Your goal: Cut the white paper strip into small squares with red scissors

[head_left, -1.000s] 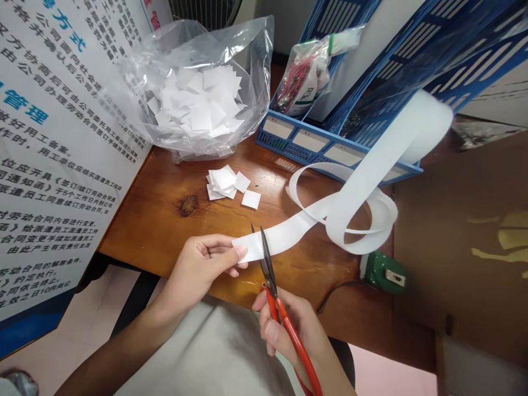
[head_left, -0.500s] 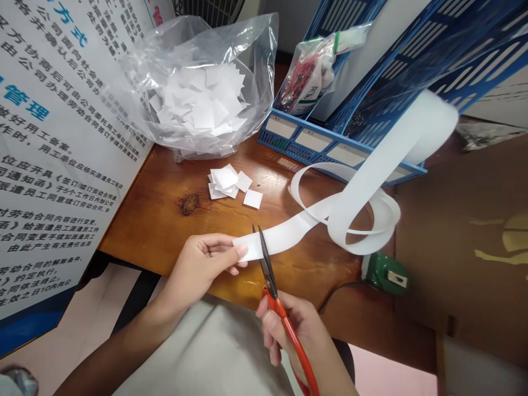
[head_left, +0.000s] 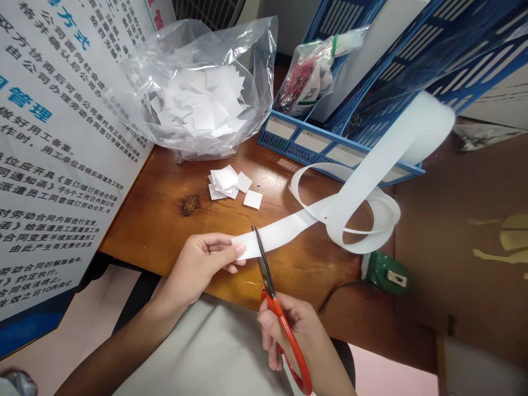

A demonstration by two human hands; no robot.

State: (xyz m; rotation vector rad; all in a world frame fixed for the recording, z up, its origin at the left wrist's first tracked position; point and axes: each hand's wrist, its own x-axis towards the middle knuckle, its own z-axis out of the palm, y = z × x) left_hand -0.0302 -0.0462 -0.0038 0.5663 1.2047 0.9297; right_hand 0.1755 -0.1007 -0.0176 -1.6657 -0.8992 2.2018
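Note:
My left hand [head_left: 206, 261] pinches the free end of a long white strip [head_left: 284, 230] between thumb and fingers. In my right hand [head_left: 292, 330] are scissors [head_left: 270, 283] with red handles and dark blades. The blades lie across the strip a short way right of my left fingertips, almost closed over it. From there the strip runs right over the table, loops on itself and rises to the upper right. Beyond my hands lies a small pile of white square pieces [head_left: 225, 179], with one square [head_left: 253, 199] apart from it.
A clear plastic bag [head_left: 259, 60] full of white squares stands at the back. Blue file racks [head_left: 317, 154] hold a bag of red-and-white items [head_left: 303, 82]. A green tape measure [head_left: 385, 273] sits at the right on the wooden table [head_left: 165, 236]. A printed board [head_left: 53, 181] borders the left.
The scissor blades have closed further across the strip, and the handles have come together in my right hand. My left hand has barely moved.

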